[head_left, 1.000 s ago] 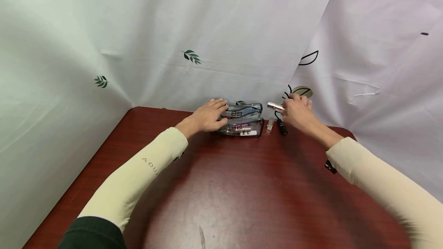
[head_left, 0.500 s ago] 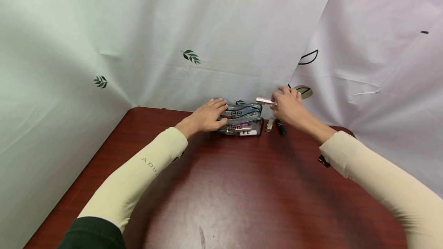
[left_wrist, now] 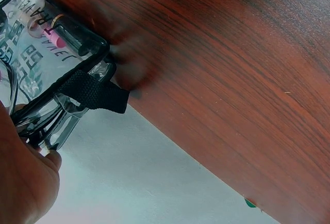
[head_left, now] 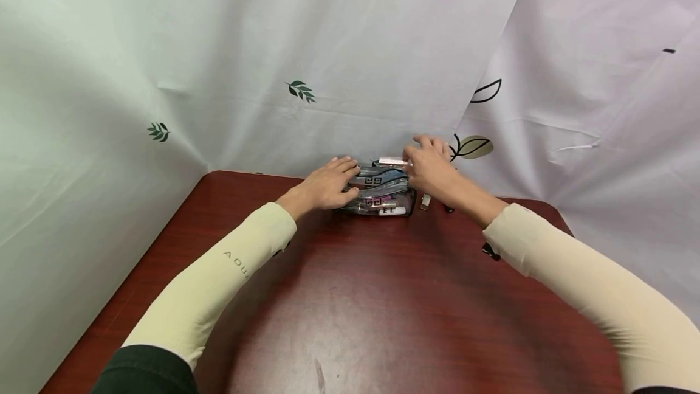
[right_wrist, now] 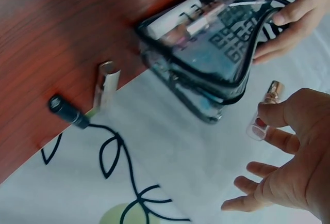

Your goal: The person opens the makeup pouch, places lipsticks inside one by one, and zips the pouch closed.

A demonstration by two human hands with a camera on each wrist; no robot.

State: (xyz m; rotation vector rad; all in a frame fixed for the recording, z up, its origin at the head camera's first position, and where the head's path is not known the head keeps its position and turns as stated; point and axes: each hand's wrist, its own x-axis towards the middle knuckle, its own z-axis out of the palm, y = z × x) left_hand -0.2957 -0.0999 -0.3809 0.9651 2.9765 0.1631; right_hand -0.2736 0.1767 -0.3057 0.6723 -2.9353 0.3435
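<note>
Left hand (head_left: 326, 184): thumb and fingers grip clear pouch (right_wrist: 201, 61), apparently steadying it | right hand (head_left: 432, 166): thumb and forefinger pinch slim tube (head_left: 392, 161), others extended | tube near pouch, by table's (head_left: 350, 297) far edge

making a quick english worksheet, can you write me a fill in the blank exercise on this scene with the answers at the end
1. The right hand holds a small tube between its ____ and index finger.
2. The left hand grips a clear pouch whose edges have ____ trim.
3. Loose tubes lying on the table, outside the pouch, number ____.
4. The backdrop carries prints of green ____.

Missing words: thumb; black; two; leaves
</note>
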